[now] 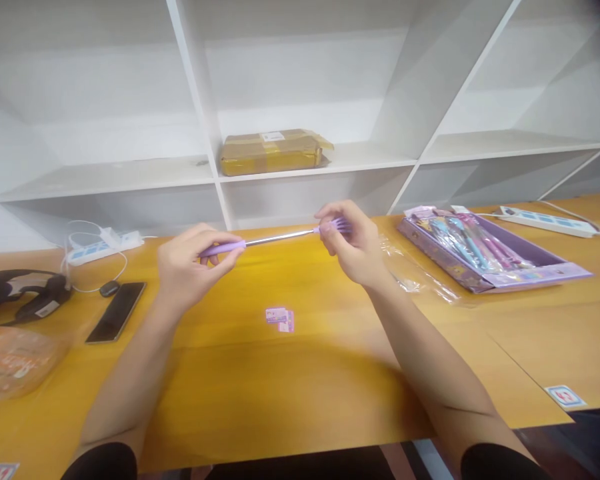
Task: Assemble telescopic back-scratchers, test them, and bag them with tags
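Note:
A back scratcher with a purple handle, a thin metal rod and a purple pronged head is stretched level above the table. My left hand pinches its handle between thumb and fingers. At the other end, my right hand is closed round the pronged head, which partly shows between the fingers. Two small pink-and-purple cards lie overlapping on the table below. Just right of my right hand, a crumpled clear plastic wrapper rests on the wood.
On the right, a purple display box holds several wrapped blue and pink sticks. A power strip lies behind it. To the left are a phone, another power strip, a black strapped item and an orange package. A taped carton sits on the shelf.

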A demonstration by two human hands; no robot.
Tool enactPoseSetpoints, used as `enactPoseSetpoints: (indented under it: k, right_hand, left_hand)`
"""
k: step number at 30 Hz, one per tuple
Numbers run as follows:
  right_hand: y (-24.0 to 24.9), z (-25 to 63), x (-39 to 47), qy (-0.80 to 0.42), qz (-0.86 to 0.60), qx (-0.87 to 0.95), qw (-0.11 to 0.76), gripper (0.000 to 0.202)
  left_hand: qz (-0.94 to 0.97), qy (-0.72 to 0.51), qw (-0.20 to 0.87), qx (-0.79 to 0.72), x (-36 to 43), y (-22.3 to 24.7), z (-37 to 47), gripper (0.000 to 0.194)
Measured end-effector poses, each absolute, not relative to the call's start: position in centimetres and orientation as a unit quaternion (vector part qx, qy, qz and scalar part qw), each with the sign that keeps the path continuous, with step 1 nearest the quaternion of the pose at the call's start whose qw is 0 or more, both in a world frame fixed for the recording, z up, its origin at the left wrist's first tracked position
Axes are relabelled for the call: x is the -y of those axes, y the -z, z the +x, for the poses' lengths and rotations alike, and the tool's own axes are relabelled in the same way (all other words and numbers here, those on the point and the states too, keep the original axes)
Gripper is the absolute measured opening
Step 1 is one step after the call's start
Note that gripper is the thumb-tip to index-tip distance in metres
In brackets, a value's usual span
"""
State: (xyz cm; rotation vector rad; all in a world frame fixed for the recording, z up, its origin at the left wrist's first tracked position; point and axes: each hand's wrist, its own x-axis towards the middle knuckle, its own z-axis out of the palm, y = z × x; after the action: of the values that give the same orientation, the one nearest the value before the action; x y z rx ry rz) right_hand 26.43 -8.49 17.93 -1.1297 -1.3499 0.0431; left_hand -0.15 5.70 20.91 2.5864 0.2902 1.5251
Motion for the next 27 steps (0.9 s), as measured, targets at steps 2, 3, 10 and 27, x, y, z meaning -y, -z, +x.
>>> enactPoseSetpoints:
  k: [2,3,10,27]
  right_hand:
    - [-17.9,26.4,8.5,-0.019,-0.496,0.59,0.637,0.021]
    - [-17.9,26.4,8.4,-0.02,-0.497,0.589,0.637,0.022]
    - [-17.6,26.0,8.2,-0.014,-0.492,0.587,0.643,0.021]
    - [-16.9,25.3,7.9,-0.024,-0.478,0.59,0.651,0.023]
  left_hand:
    - [0.855,-0.506,0.064,-0.098,-5.7,-20.8,-0.1,0.007]
    - [0.854,-0.506,0.065,-0.099,-5.6,-20.8,-0.1,0.006]
    - [0.856,-0.499,0.068,-0.116,-5.6,-20.8,-0.1,0.003]
    - [0.86,-0.494,0.071,-0.104,-5.4,-20.7,0.2,0.003]
